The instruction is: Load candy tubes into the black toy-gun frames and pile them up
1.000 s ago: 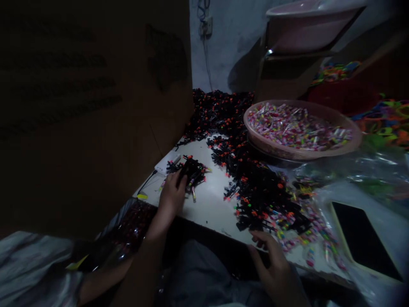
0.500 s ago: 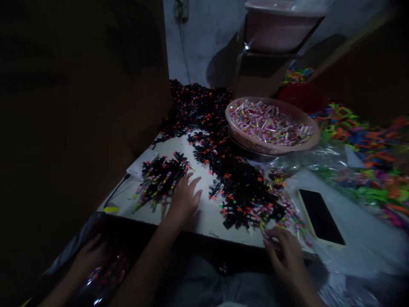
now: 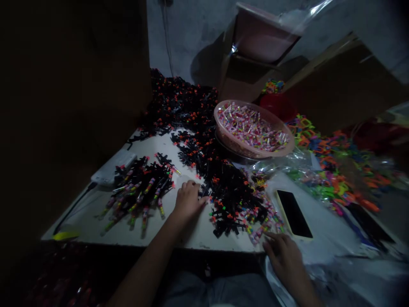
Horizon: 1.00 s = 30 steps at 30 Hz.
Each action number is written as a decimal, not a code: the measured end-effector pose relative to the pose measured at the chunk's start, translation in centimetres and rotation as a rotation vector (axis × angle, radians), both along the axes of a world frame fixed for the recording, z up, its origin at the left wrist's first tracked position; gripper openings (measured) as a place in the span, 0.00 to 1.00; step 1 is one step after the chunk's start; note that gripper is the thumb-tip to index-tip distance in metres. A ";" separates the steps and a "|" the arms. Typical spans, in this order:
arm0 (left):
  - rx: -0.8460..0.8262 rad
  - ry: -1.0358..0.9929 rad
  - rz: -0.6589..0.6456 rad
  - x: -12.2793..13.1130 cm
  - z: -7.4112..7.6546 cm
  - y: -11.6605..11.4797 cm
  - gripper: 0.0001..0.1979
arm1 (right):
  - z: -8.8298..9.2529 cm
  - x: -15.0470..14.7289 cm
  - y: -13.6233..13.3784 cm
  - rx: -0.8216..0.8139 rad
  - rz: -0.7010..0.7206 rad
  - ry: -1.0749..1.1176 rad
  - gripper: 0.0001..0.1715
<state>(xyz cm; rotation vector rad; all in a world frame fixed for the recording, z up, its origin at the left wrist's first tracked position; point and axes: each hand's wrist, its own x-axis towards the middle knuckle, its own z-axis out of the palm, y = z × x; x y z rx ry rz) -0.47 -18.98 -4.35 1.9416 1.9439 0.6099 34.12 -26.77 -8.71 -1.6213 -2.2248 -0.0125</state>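
Observation:
My left hand (image 3: 188,201) reaches the left edge of a heap of black plastic toy pieces (image 3: 230,183) with orange tips. Its thumb and fingers are bent round one small black piece at that edge. At the front edge of the table, my right hand (image 3: 286,256) is closed in a pinch beside small clear tubes of coloured beads or candy (image 3: 255,234). What lies between those fingertips is too dark to make out. On the left lies a bunch of black pieces fitted with filled tubes (image 3: 140,192), their tube ends toward me.
A pink bowl of filled tubes (image 3: 252,130) stands behind the heap. Right of it lie a phone (image 3: 294,213) on plastic sheeting and many bright plastic pieces (image 3: 335,162). A white power strip or box (image 3: 113,166) with a cable sits left. Cardboard boxes (image 3: 239,79) stand behind.
My left hand has left the bunch of filled pieces and moved right to the black heap. My right hand stays near the loose tubes. The view has shifted; another person's hand at lower left is gone.

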 end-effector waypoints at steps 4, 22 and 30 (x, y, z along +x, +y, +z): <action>-0.029 -0.140 0.029 0.1 0.0 -0.8 0.13 | 1.0 -0.7 0.1 -0.052 0.019 0.047 0.14; -0.273 -1.433 0.379 0.3 1.8 -7.8 0.21 | 6.0 -4.8 0.8 -0.273 -0.084 0.739 0.13; -0.237 -1.755 0.386 1.8 2.2 -8.8 0.18 | 6.7 -12.3 -0.1 -0.726 0.054 1.080 0.19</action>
